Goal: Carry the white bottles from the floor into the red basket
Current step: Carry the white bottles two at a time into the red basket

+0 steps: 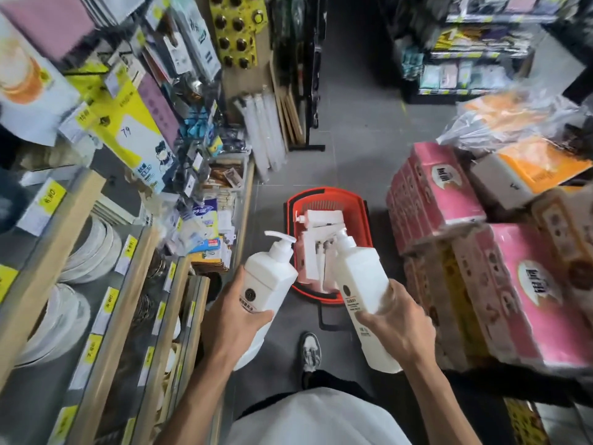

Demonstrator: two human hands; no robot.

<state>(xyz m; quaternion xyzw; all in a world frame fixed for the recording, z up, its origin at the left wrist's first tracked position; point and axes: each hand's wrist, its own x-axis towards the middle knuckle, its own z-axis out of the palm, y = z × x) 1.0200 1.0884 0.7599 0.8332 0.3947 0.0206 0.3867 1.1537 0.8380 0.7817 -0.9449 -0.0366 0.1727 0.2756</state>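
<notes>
**Two bottles poised over a crowded basket**

The left grip (236,313) wraps one white pump bottle (269,277) and the right grip (396,329) a second bottle (362,284). Both are held above the near end of the red basket (324,191). Packed bottles (317,248) already crowd it, so a careless drop might bounce out or snap a pump. Both held bottles look smooth, rigid and dark-labelled.

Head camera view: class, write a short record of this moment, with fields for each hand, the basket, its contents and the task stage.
left hand: grips a white pump bottle by its body
right hand: grips a second white bottle
red basket: on the floor ahead, between the shelf and pink packs
basket contents: several white bottles lying down
task stage: both held bottles not yet in the basket
</notes>
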